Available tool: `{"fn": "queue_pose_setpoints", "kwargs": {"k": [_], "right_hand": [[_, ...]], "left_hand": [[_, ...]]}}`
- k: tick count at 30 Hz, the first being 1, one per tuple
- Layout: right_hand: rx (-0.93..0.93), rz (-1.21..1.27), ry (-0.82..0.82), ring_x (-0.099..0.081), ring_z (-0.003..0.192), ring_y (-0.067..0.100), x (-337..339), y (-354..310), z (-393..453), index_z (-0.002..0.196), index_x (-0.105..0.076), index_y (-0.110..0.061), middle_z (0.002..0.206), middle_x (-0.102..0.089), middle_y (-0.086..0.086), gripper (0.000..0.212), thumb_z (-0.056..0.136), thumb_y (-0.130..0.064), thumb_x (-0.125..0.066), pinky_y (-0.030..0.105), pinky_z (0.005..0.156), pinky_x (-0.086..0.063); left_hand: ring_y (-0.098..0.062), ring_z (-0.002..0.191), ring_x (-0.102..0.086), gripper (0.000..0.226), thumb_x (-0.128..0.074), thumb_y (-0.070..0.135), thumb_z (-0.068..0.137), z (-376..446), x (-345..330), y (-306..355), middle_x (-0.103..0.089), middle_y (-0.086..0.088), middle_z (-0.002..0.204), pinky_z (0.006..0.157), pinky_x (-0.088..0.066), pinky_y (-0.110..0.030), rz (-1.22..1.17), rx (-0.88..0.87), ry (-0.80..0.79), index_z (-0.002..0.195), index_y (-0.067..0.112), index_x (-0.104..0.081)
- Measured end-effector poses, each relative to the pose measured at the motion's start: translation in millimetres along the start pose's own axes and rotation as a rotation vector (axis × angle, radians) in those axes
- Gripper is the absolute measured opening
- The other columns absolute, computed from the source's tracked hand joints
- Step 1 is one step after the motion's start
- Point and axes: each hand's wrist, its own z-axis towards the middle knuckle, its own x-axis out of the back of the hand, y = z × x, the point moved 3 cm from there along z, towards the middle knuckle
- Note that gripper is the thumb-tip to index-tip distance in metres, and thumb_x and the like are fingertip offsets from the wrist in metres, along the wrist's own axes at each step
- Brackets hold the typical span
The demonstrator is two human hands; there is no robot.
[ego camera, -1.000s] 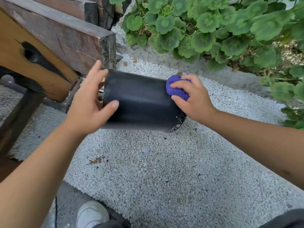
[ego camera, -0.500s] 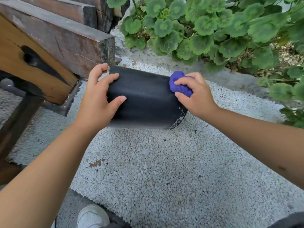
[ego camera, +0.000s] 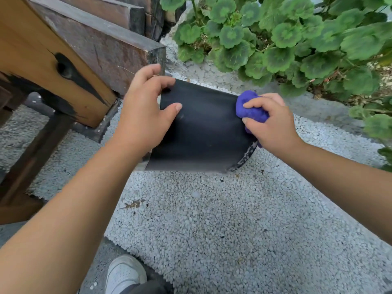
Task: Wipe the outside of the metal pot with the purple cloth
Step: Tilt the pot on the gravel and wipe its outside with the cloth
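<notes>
Black pot (ego camera: 203,128) between left hand (ego camera: 144,115) and cloth-gripping right hand (ego camera: 273,124).

Matt black pot (ego camera: 203,128), fuzzy cloth (ego camera: 250,108)

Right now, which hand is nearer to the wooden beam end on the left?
Left. The left hand grips the black pot at its end beside the wooden beam; the right hand holds the purple cloth at the pot's far end.

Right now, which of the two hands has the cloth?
The right hand: it grips the purple cloth against the pot; the left hand only holds the pot.
</notes>
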Motion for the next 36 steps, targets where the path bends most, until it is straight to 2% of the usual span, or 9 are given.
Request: {"fn": "queue_pose_setpoints", "kwargs": {"k": [2, 5, 8, 11, 15, 21, 25, 32, 36], "right_hand": [[-0.079, 0.049, -0.009, -0.052, 0.094, -0.013, 0.2, 1.4, 0.5, 0.088, -0.063, -0.043, 0.104, -0.052, -0.017, 0.034, 0.071, -0.015, -0.073, 0.009, 0.088, -0.040], [-0.241, 0.055, -0.088, -0.058, 0.099, 0.011, -12.9, 15.4, -19.1, 0.085, -0.060, -0.045, 0.105, -0.056, -0.007, 0.039, 0.076, -0.011, -0.076, 0.023, 0.092, -0.046], [-0.256, 0.033, -0.119, -0.057, 0.096, 0.011, -21.6, 28.0, -31.6, 0.087, -0.058, -0.046, 0.102, -0.052, -0.013, 0.042, 0.077, -0.010, -0.076, 0.003, 0.077, -0.040], [-0.241, 0.019, -0.119, -0.052, 0.090, -0.006, -25.6, 32.1, -21.9, 0.090, -0.059, -0.045, 0.104, -0.052, -0.009, 0.039, 0.078, -0.011, -0.075, -0.001, 0.075, -0.035], [-0.228, 0.013, -0.111, -0.052, 0.093, -0.004, -29.1, 39.9, -18.2, 0.097, -0.062, -0.036, 0.110, -0.054, -0.002, 0.035, 0.078, -0.010, -0.075, -0.002, 0.080, -0.031], [-0.273, 0.007, -0.106, -0.053, 0.107, 0.010, -22.4, 56.4, -15.0, 0.103, -0.061, -0.041, 0.116, -0.053, -0.004, 0.036, 0.081, -0.014, -0.072, -0.003, 0.084, -0.031], [-0.286, -0.017, -0.098, -0.044, 0.109, -0.003, -15.3, 65.3, -27.6, 0.133, -0.056, -0.029, 0.124, -0.048, -0.010, 0.052, 0.085, -0.016, -0.070, -0.006, 0.089, -0.023], [-0.162, -0.045, -0.139, -0.046, 0.117, 0.004, -27.5, 49.2, -39.9, 0.130, -0.059, -0.027, 0.129, -0.051, -0.007, 0.051, 0.082, -0.013, -0.071, 0.000, 0.098, -0.025], [-0.039, -0.105, -0.181, -0.047, 0.120, 0.018, -39.7, 42.2, -52.1, 0.127, -0.062, -0.023, 0.125, -0.047, -0.008, 0.049, 0.081, -0.009, -0.072, 0.005, 0.101, -0.022]], "left_hand": [[-0.012, 0.134, -0.040, 0.052, -0.070, 0.030, 0.081, 0.8, 10.1, 6.0, -0.039, -0.005, 0.149, 0.102, -0.033, -0.015, 0.039, -0.073, -0.059, 0.130, 0.019, -0.056], [-0.017, 0.149, -0.011, 0.063, -0.070, 0.033, 0.084, -17.8, 1.1, 4.7, -0.005, -0.011, 0.163, 0.113, -0.026, -0.027, 0.043, -0.145, -0.335, 0.140, 0.016, -0.047], [-0.011, 0.149, 0.006, 0.068, -0.065, 0.047, 0.085, -36.5, -12.3, -8.1, 0.014, -0.003, 0.163, 0.115, -0.015, -0.031, 0.022, -0.092, -0.371, 0.143, 0.019, -0.042], [-0.028, 0.150, 0.008, 0.066, -0.055, 0.053, 0.086, -51.0, -10.8, -21.0, 0.002, -0.009, 0.164, 0.118, -0.010, -0.043, -0.001, -0.165, -0.309, 0.140, 0.016, -0.044], [-0.042, 0.148, 0.002, 0.071, -0.057, 0.048, 0.086, -85.3, -18.4, -35.0, -0.014, -0.024, 0.159, 0.120, -0.010, -0.050, 0.071, -0.350, -0.317, 0.136, 0.000, -0.046], [-0.035, 0.150, -0.003, 0.078, -0.051, 0.054, 0.089, -76.4, -36.3, -16.4, -0.015, -0.021, 0.160, 0.121, -0.009, -0.043, 0.367, -0.408, -0.222, 0.143, 0.000, -0.040], [-0.035, 0.149, -0.009, 0.078, -0.054, 0.053, 0.088, -72.5, -42.0, -8.8, -0.020, -0.021, 0.159, 0.119, -0.015, -0.043, 0.375, -0.438, -0.201, 0.142, -0.001, -0.040], [-0.036, 0.149, -0.008, 0.084, -0.054, 0.055, 0.085, -52.1, -31.5, -38.7, -0.017, -0.020, 0.160, 0.118, -0.020, -0.047, 0.277, -0.257, -0.225, 0.145, -0.001, -0.036], [-0.030, 0.150, -0.003, 0.090, -0.049, 0.062, 0.082, -42.0, -29.4, -49.9, -0.014, -0.015, 0.162, 0.118, -0.010, -0.033, 0.270, -0.136, -0.230, 0.148, 0.002, -0.033]]}}
